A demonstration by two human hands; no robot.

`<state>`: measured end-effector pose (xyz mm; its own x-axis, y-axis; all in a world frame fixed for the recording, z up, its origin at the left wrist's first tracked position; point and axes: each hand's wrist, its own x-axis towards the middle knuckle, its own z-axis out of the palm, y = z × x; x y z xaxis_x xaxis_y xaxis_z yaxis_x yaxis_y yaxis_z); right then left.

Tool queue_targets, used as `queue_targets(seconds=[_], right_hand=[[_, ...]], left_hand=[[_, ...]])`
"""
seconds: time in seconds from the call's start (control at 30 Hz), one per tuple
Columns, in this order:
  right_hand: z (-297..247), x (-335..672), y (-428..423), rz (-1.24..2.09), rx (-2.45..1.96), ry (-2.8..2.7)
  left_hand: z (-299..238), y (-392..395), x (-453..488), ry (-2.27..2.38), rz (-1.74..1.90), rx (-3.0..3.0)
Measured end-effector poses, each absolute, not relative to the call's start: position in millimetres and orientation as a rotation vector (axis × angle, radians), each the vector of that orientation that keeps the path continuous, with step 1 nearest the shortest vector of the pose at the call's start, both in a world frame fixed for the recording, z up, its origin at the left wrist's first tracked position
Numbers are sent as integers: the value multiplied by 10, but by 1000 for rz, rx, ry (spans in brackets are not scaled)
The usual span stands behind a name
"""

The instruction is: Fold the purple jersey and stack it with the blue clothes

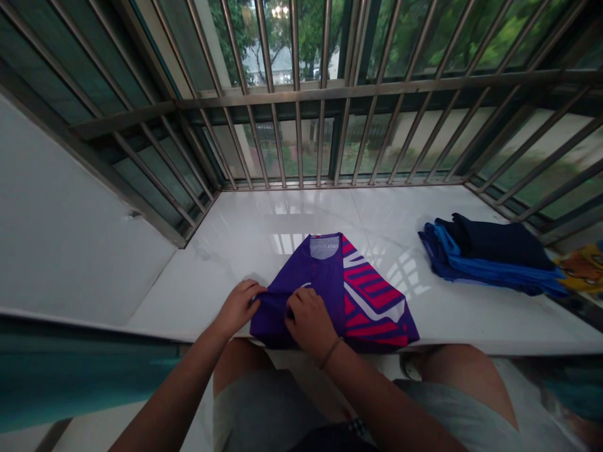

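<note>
A purple jersey (325,270) with a pink, white and purple striped side lies partly folded on the white window ledge, its neckline toward the window. At its left edge, my left hand (242,306) pinches the purple cloth between thumb and fingers. My right hand (311,317) rests over the middle of the purple part, fingers curled on the fabric and gripping a bit of it. The jersey's lower edge reaches the front of the ledge, and my right hand hides part of it.
A stack of folded dark and bright blue clothes (494,254) lies on the right of the ledge (226,245). Beside it is a yellow patterned cloth (584,269). Metal window bars (301,94) rise behind. A white wall (70,213) stands on the left.
</note>
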<state>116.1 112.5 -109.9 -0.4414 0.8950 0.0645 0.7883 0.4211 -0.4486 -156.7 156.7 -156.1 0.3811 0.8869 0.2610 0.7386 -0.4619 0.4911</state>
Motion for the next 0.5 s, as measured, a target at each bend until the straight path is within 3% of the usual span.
queue_targets(seconds=[0.13, 0.37, 0.5], right_hand=[[-991, 1153, 1288, 578, -993, -2601], [-864, 1680, 2580, 295, -1564, -2565], [-937, 1737, 3114, 236, -1645, -2644]], left_hand=[[-1623, 1594, -1752, 1466, 716, 2385], [-1693, 1616, -1789, 1488, 801, 2305], [-1670, 1612, -1765, 1460, 827, 2286]])
